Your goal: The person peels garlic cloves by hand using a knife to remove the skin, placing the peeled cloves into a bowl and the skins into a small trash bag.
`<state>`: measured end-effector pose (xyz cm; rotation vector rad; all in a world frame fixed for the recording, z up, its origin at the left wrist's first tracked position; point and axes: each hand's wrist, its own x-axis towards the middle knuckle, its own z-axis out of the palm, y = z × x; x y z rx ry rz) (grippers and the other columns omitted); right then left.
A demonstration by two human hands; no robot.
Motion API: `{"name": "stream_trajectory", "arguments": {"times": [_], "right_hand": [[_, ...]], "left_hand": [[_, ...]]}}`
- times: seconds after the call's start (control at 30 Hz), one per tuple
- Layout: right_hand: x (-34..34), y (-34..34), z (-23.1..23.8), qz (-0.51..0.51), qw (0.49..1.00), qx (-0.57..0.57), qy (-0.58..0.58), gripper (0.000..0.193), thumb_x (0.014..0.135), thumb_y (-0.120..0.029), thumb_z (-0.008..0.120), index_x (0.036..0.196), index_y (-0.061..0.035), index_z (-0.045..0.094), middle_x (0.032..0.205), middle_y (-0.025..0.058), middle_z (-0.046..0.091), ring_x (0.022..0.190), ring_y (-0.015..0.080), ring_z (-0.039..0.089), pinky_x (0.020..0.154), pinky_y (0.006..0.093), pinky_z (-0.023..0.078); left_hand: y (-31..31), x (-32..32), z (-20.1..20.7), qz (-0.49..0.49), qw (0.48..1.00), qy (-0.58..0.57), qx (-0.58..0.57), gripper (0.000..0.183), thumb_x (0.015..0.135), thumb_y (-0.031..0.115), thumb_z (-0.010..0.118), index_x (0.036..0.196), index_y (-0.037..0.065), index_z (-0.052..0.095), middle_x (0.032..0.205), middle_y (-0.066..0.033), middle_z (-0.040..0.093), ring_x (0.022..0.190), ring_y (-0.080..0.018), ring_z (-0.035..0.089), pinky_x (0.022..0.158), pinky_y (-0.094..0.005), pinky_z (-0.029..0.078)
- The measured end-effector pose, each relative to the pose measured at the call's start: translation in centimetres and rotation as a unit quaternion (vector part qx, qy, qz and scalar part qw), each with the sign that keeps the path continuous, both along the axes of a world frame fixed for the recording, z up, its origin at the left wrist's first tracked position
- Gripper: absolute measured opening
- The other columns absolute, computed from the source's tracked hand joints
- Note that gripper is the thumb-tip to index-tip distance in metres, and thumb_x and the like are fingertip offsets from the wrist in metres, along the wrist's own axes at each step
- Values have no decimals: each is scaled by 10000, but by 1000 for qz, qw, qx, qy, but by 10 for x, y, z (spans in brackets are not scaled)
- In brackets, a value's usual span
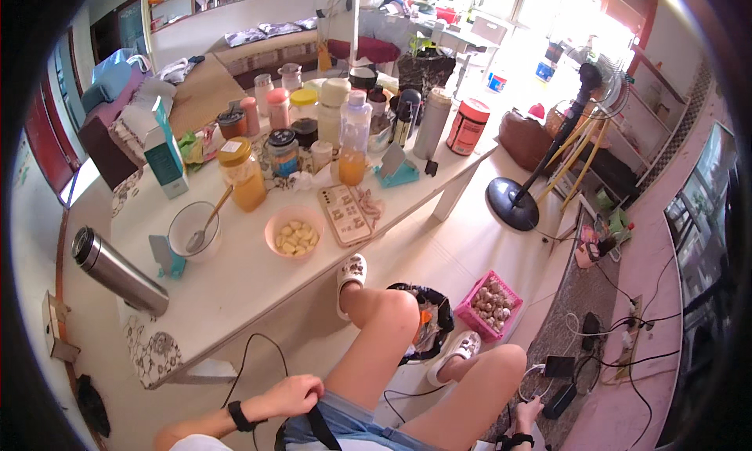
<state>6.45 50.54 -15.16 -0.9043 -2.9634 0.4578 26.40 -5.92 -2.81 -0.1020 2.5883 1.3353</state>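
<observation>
My left hand (pixel 296 394) rests by my left hip, its fingers curled closed round a black strap (pixel 322 429) that runs down over my denim shorts (pixel 348 416). Low on the right, my right hand (pixel 529 410) is closed on a thin white cable (pixel 528 380); its fingertips are small and partly hidden. Beside that hand lie a black power adapter (pixel 559 402) and a black box-shaped charger (pixel 558 366), on a dark patterned ledge. Neither hand touches the table.
On the white table (pixel 235 294) stand a pink bowl of peeled garlic cloves (pixel 296 238), a white bowl (pixel 188 251) with a spoon, a steel tumbler (pixel 121 272), a phone (pixel 345 214), and several jars. A bagged bin (pixel 427 326), a pink basket of garlic bulbs (pixel 472 306) and a fan (pixel 513 204) occupy the floor.
</observation>
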Motion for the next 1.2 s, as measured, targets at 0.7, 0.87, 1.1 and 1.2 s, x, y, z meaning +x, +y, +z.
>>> {"name": "stream_trajectory", "arguments": {"times": [0.7,0.87,1.1,1.2], "right_hand": [[-123,-143,220,255,876,-376,158,273,863,-263,536,814,0,593,578,62,578,443,55,468,373,205,315],[-153,-191,260,269,776,-568,51,293,875,-251,525,1004,11,539,730,97,577,429,33,386,349,165,276],[-188,-246,241,155,542,-823,-65,277,879,-133,463,1115,11,463,913,140,495,480,58,404,407,157,407],[-183,-259,212,142,506,-838,-148,304,876,-121,442,1157,-8,441,897,120,484,509,61,409,425,158,425]], "left_hand": [[-28,-223,90,122,935,320,-87,129,722,102,543,785,11,608,627,-153,582,578,-273,586,547,-355,450],[-44,-270,86,103,918,214,-316,183,721,155,554,851,43,616,875,-164,616,820,-317,602,698,-409,484],[-65,-324,57,91,895,136,-415,163,730,115,565,851,38,643,945,-180,612,863,-304,617,713,-391,510],[-61,-330,60,93,879,148,-443,121,701,159,629,782,78,668,895,-156,627,833,-297,624,702,-373,510]]}}
